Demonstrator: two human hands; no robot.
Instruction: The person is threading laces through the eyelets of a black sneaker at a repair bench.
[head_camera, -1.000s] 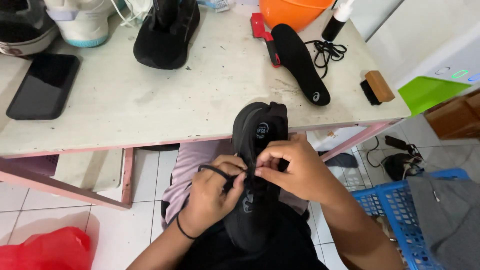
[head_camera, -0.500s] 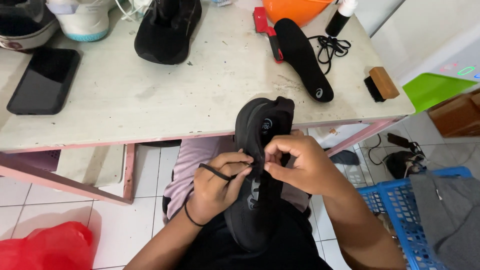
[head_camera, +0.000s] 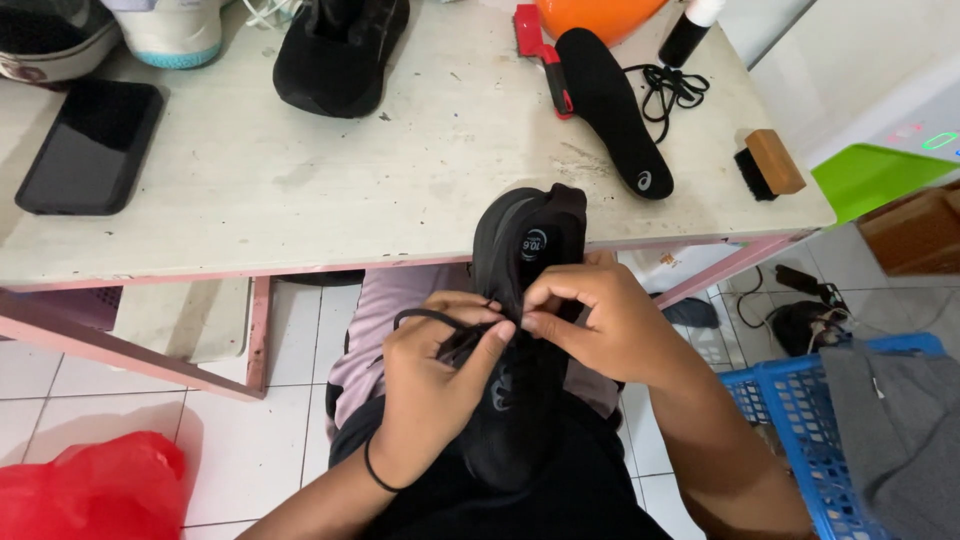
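Observation:
A black sneaker (head_camera: 530, 240) lies on my lap, its heel opening against the table's front edge. My left hand (head_camera: 435, 385) pinches a black shoelace (head_camera: 425, 318) that loops out to the left over the shoe's eyelets. My right hand (head_camera: 600, 325) meets it fingertip to fingertip on the lace at the shoe's tongue. Both hands cover the middle of the shoe.
On the worn white table (head_camera: 300, 180) lie a black phone (head_camera: 90, 145), a second black shoe (head_camera: 335, 50), a black insole (head_camera: 615, 95), a spare black lace (head_camera: 670, 88), a red brush (head_camera: 540, 45) and a wooden brush (head_camera: 768, 165). A blue basket (head_camera: 790, 430) stands at right, a red bag (head_camera: 95, 490) at lower left.
My fingertips have come together at the tongue, and the lace loop by my left hand has moved slightly. The shoe stays on my lap.

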